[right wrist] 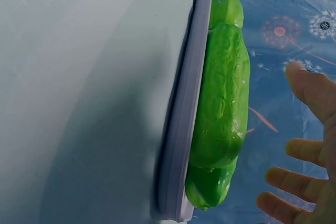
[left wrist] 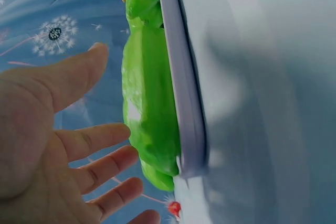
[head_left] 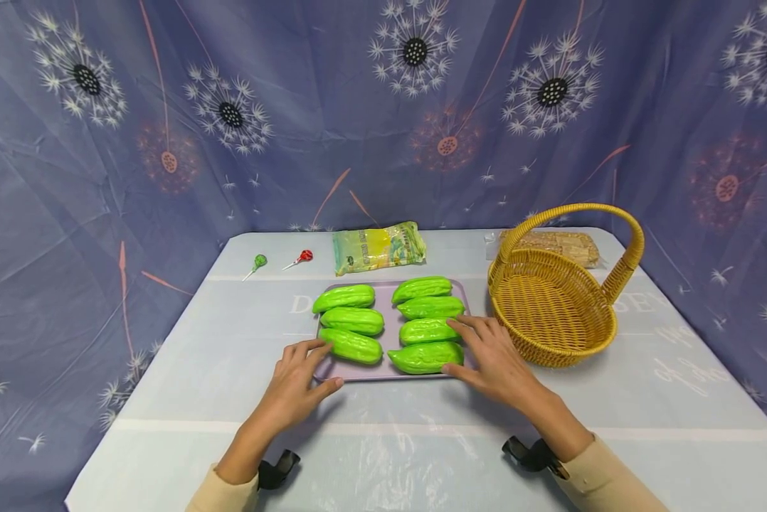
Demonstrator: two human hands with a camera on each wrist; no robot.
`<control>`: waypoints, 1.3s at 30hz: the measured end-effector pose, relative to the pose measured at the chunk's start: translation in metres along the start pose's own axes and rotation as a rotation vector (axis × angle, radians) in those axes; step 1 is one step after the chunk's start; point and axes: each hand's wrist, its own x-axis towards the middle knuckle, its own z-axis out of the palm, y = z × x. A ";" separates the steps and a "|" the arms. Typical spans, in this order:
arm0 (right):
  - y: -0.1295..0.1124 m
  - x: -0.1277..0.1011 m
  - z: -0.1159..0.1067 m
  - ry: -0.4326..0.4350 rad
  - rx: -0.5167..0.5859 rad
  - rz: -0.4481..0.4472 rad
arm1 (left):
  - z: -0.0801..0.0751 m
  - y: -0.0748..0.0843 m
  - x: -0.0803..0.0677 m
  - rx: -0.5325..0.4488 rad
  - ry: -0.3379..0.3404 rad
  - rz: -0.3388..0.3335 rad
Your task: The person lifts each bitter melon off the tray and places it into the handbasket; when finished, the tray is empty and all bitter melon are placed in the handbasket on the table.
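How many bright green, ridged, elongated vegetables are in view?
7 bright green, ridged, elongated vegetables, all on the shallow lilac rectangular tray: 3 in its left column (far, middle, near), 4 in its right, ranged front to back. None seems hidden.

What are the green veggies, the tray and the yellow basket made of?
Green veggies: perhaps plastic or foam, since they look glossy and evenly bright. Tray: probably plastic, slightly matte, with a smooth, pale purple rim. Yellow basket: woven strands, maybe wicker or plastic; they look shiny.
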 end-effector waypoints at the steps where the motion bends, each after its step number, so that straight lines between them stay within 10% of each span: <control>1: 0.000 0.000 0.000 -0.008 0.004 0.003 | -0.001 -0.001 0.000 -0.007 -0.002 -0.009; 39: 0.004 0.006 0.017 -0.109 0.111 0.001 | 0.001 -0.044 0.019 -0.151 -0.112 -0.122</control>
